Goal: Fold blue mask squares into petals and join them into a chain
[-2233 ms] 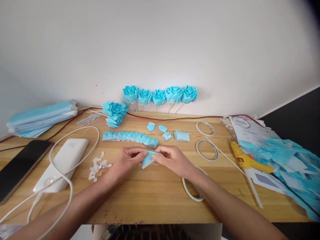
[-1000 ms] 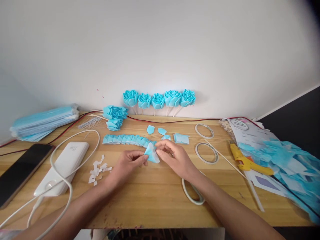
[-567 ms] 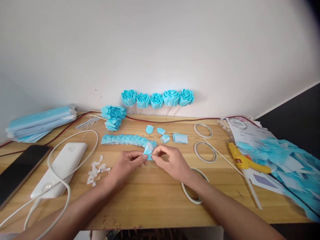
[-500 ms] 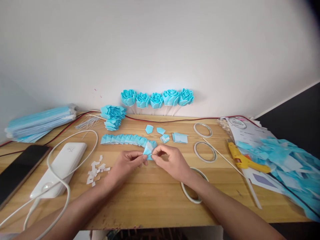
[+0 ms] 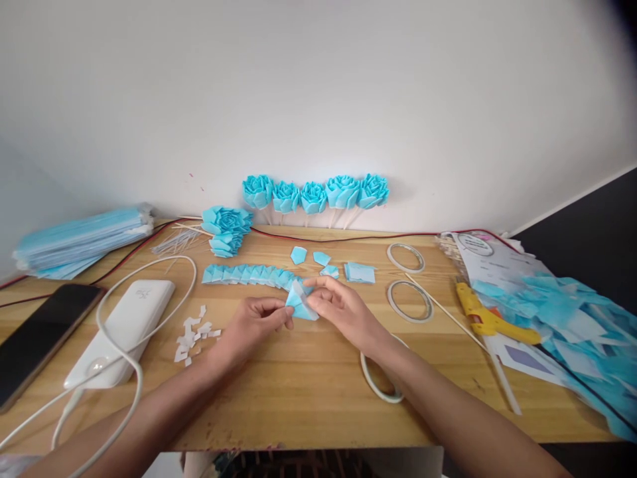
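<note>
Between my hands is a small piece of blue fabric (image 5: 300, 303), partly folded, with a pale flap at its top right. My left hand (image 5: 259, 320) pinches its left edge between thumb and finger. On the right side, my right hand (image 5: 343, 307) has its thumb and bent fingers closed on the fabric's folded edge. Just behind lies a curved row of folded blue petals (image 5: 246, 274), its right end partly hidden by the held piece. Past my right hand are loose blue petals (image 5: 322, 259) and a small stack of blue squares (image 5: 359, 272).
Finished blue flowers (image 5: 313, 197) on sticks lean against the wall. Tape rolls (image 5: 409, 301) and a yellow glue gun (image 5: 488, 315) lie right, near a heap of blue fabric (image 5: 580, 332). White scraps (image 5: 189, 338), a power bank (image 5: 122, 332) and a phone (image 5: 42, 338) lie left.
The blue fabric piece is opened wider and turned, its lower right corner now showing. My right hand has shifted slightly right along its edge. My left hand keeps its pinch.
</note>
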`<control>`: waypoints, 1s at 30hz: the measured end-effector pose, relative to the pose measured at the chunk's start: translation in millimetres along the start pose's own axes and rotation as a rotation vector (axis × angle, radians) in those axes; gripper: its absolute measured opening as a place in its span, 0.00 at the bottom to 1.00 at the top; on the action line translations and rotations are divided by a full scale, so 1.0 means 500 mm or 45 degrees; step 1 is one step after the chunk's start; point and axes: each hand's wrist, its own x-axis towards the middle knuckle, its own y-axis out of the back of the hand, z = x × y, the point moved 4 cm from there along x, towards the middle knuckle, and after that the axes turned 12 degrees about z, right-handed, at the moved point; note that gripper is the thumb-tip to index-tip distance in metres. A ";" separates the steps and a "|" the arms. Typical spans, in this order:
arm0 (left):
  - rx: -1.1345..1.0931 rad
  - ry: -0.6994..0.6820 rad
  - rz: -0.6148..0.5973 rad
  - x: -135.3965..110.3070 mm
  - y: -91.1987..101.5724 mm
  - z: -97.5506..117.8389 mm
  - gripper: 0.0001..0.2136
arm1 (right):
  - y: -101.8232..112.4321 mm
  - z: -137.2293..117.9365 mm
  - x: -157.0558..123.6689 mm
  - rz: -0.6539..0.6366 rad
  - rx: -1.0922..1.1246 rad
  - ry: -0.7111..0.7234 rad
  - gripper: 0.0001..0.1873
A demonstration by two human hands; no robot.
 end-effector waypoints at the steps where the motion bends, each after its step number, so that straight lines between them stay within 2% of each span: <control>1: 0.006 0.002 -0.007 0.000 0.000 -0.002 0.16 | 0.000 0.000 0.001 -0.023 0.029 -0.040 0.17; 3: 0.015 0.012 -0.030 -0.001 -0.002 -0.005 0.17 | -0.002 0.001 0.001 -0.080 0.034 -0.067 0.17; 6: 0.008 0.022 -0.070 -0.004 -0.007 -0.005 0.17 | -0.006 0.004 -0.001 -0.133 -0.014 -0.032 0.11; 15: -0.066 0.020 -0.037 0.003 0.006 0.007 0.18 | 0.013 -0.008 0.006 0.086 -0.050 0.105 0.12; 23: -0.052 -0.043 -0.035 -0.001 0.003 0.013 0.14 | 0.006 0.008 0.002 0.054 -0.029 0.097 0.12; 30: -0.122 -0.076 -0.087 0.001 0.006 0.024 0.17 | -0.006 -0.004 -0.005 0.034 -0.062 0.122 0.12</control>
